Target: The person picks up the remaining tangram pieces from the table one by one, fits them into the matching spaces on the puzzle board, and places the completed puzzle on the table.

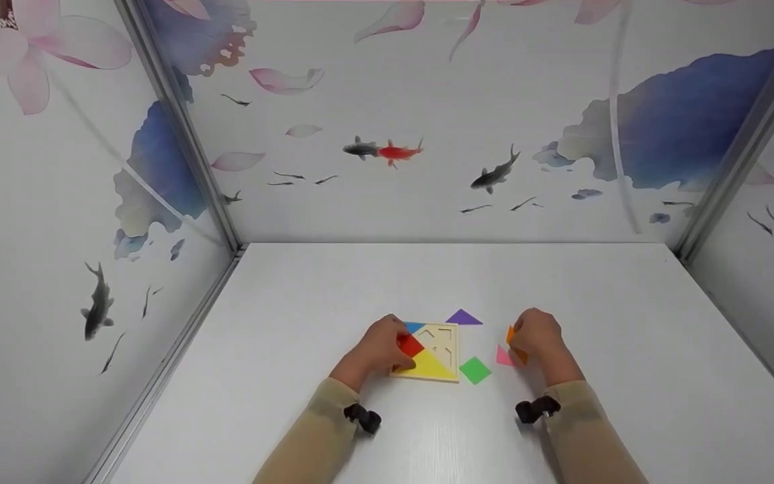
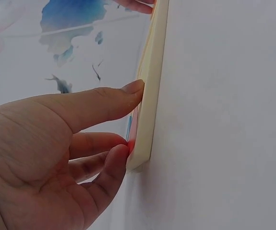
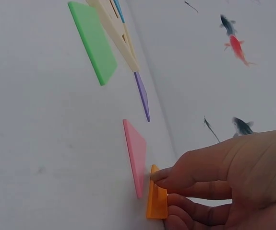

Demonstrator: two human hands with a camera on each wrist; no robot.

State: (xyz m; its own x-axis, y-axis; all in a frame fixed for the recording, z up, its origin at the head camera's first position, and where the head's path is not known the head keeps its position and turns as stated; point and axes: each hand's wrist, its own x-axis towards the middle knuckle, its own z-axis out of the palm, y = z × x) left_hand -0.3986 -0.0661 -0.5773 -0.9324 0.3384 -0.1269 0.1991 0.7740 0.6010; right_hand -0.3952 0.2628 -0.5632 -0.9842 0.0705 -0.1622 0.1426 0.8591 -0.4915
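Observation:
A wooden tangram tray (image 1: 458, 355) lies on the table, holding a blue piece (image 1: 415, 327), a red piece (image 1: 411, 345) and a yellow triangle (image 1: 435, 366); part of its right side shows bare recesses. My left hand (image 1: 383, 344) grips the tray's left end, its thumb (image 2: 135, 87) at the near rim and fingers bent by the red piece. Off to the right, my right hand (image 1: 540, 336) pinches an orange piece (image 3: 157, 199), partly hidden behind the fingers in the head view. A pink triangle (image 3: 136, 155) lies close beside that orange piece.
Between the tray and my right hand lies a green square (image 1: 475, 370). A purple triangle (image 1: 464, 317) rests near the tray's far right corner. White printed panels (image 1: 427, 215) stand along the back and sides of the white table (image 1: 293, 289).

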